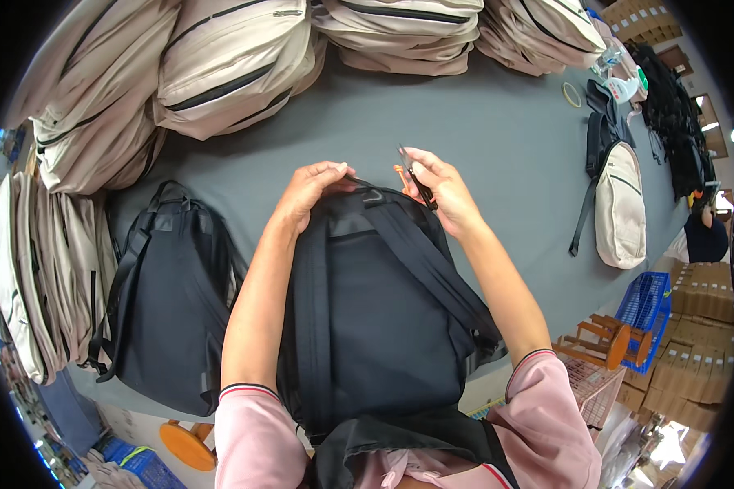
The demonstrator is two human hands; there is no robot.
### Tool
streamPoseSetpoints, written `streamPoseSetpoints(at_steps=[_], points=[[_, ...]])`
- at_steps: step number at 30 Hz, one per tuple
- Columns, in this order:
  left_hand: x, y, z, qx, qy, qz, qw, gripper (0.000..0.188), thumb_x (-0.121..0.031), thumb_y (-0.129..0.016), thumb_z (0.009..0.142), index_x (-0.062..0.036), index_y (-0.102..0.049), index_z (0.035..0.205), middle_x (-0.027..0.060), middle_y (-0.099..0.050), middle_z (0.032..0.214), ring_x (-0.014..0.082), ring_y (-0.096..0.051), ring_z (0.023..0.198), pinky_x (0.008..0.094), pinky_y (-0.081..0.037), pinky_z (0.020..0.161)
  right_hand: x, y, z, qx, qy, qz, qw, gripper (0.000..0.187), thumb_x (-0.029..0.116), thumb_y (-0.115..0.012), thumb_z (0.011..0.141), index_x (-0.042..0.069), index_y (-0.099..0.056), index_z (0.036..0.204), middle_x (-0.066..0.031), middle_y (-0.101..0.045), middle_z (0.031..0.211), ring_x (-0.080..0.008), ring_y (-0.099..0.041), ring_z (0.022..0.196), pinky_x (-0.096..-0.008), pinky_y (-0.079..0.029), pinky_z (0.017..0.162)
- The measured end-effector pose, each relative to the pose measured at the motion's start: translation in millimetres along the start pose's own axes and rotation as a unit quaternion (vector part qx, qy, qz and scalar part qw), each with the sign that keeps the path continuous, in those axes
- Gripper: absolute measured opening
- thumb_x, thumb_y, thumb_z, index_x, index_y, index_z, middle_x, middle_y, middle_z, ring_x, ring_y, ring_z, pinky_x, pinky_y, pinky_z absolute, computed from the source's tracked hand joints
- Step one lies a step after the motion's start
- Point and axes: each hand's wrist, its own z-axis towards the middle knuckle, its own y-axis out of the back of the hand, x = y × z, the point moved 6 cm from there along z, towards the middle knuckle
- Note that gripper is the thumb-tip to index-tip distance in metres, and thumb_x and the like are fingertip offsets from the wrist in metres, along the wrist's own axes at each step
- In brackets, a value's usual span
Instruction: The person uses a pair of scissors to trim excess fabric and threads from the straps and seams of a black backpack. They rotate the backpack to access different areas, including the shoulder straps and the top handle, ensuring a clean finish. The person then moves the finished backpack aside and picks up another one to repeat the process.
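Across our grey table (514, 155), beige fabric bags (232, 69) line the top of the frame. At centre lies 1 smooth black fabric backpack (383, 301), 2 padded straps (428, 257) already attached; what is left we cannot tell. Our left hand's (308, 191) fingers pinch its top edge; our right hand's (448, 191) hold small black snips (425, 194).

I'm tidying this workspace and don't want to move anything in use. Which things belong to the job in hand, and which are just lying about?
Apparently in use:
Middle dark backpack, its top held by the left hand
Snips, in the right hand

Untouched, lying about:
Second dark backpack, to the left
Beige bags, piled along the table's far side
Small beige bag, to the right
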Motion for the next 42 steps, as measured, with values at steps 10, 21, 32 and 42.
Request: streamPoseSetpoints(at_steps=[10,21,32,42], points=[[10.0,6.5,12.3,-0.045,0.040,0.000,0.998,0.034,-0.038,-0.057,0.091,-0.0048,-0.061,0.099,0.0081,-0.066,0.084,0.0157,-0.064,0.081,0.0255,-0.047,0.075,5.0,-30.7,5.5,0.039,0.101,-0.355,0.929,0.026,0.014,-0.070,0.078,0.004,-0.061,0.099,-0.0039,-0.054,0.085,-0.0139,-0.051,0.077,-0.0295,-0.043,0.070],[6.0,14.7,-0.9,0.016,-0.055,-0.104,0.993,0.029,-0.012,-0.061,0.087,-0.0026,-0.059,0.114,0.0105,-0.067,0.101,0.0100,-0.058,0.073,0.0233,-0.045,0.073,4.0,-39.9,24.0,-0.022,0.147,-0.335,0.930,0.024,0.019,-0.070,0.079,0.004,-0.060,0.094,-0.0061,-0.054,0.087,-0.0181,-0.053,0.077,-0.0323,-0.045,0.071],[-3.2,5.1,-14.4,0.054,-0.063,-0.089,0.993,0.052,0.006,-0.053,0.079,-0.0017,-0.047,0.130,0.0121,-0.062,0.114,0.0096,-0.053,0.077,0.0223,-0.044,0.079,0.7,-36.7,25.6,0.015,0.088,-0.279,0.956,0.017,0.016,-0.070,0.077,0.004,-0.064,0.087,-0.0034,-0.055,0.081,-0.0142,-0.053,0.070,-0.0283,-0.046,0.066],[8.5,36.8,-31.7,-0.079,-0.047,0.008,0.996,0.040,0.007,-0.050,0.086,0.0013,-0.048,0.126,0.0108,-0.059,0.113,0.0161,-0.055,0.109,0.0270,-0.041,0.095,26.1,-80.0,32.6,0.008,0.197,-0.428,0.882,0.019,0.020,-0.070,0.077,0.008,-0.063,0.089,-0.0076,-0.058,0.090,-0.0260,-0.061,0.092,-0.0391,-0.048,0.074]])
